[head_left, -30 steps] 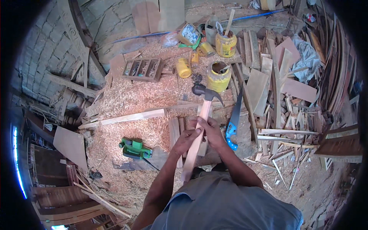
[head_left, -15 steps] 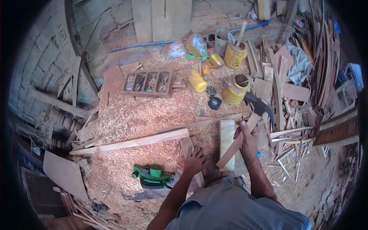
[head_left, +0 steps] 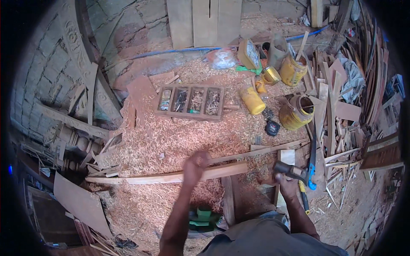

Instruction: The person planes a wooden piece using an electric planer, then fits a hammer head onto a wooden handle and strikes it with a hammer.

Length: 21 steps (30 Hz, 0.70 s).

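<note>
My right hand [head_left: 288,185] is closed round a claw hammer [head_left: 291,170] just below its dark metal head; most of the handle is hidden. Under it lies a pale board [head_left: 286,158]. To its right are a blue-handled saw [head_left: 312,170] and a tool with a yellow-and-black grip [head_left: 304,197]. My left hand [head_left: 195,167], smeared by motion, is over a long wooden strip [head_left: 226,171]; whether its fingers hold anything is unclear. A short upright-lying piece of wood [head_left: 228,200] sits between my arms. Beside my left forearm is a green power planer [head_left: 203,218], partly covered.
Wood shavings cover the ground. Further off stand a divided wooden tray [head_left: 188,114] of small hardware, a yellow bottle [head_left: 252,100], a black tape measure [head_left: 272,128] and yellow tubs [head_left: 296,112]. Scrap wood [head_left: 331,106] piles up at the right; a flat panel [head_left: 81,205] leans at the left.
My left hand has lifted off the short piece of wood and moved forward and left. The hammer has turned and come lower, its head now close to my right hand. The view has shifted.
</note>
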Available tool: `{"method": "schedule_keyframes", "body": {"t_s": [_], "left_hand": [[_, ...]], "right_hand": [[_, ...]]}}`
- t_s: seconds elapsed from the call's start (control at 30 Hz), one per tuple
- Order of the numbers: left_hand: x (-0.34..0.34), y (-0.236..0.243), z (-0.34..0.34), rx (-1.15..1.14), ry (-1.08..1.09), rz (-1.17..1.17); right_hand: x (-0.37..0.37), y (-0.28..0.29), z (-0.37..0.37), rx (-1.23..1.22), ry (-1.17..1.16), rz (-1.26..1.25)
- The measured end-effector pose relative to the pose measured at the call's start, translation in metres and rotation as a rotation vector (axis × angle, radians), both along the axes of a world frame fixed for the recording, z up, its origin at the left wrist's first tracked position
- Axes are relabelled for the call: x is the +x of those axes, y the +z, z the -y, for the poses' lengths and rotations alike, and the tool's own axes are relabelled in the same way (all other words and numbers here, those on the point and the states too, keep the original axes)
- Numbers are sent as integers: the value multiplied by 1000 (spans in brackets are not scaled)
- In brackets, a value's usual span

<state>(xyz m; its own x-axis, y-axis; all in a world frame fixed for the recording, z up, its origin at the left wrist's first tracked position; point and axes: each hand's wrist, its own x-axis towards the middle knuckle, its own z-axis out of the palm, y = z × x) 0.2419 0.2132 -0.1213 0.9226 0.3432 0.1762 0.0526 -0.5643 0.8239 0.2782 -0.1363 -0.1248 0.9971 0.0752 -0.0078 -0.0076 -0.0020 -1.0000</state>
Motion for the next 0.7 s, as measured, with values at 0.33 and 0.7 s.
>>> {"method": "schedule_keyframes", "body": {"t_s": [0.33,0.7], "left_hand": [[171,5,-133,571,125,159],[222,-13,-98,663,20,120]], "right_hand": [[19,18,-29,-479,210,172],[28,10,-30,-406,102,134]]}}
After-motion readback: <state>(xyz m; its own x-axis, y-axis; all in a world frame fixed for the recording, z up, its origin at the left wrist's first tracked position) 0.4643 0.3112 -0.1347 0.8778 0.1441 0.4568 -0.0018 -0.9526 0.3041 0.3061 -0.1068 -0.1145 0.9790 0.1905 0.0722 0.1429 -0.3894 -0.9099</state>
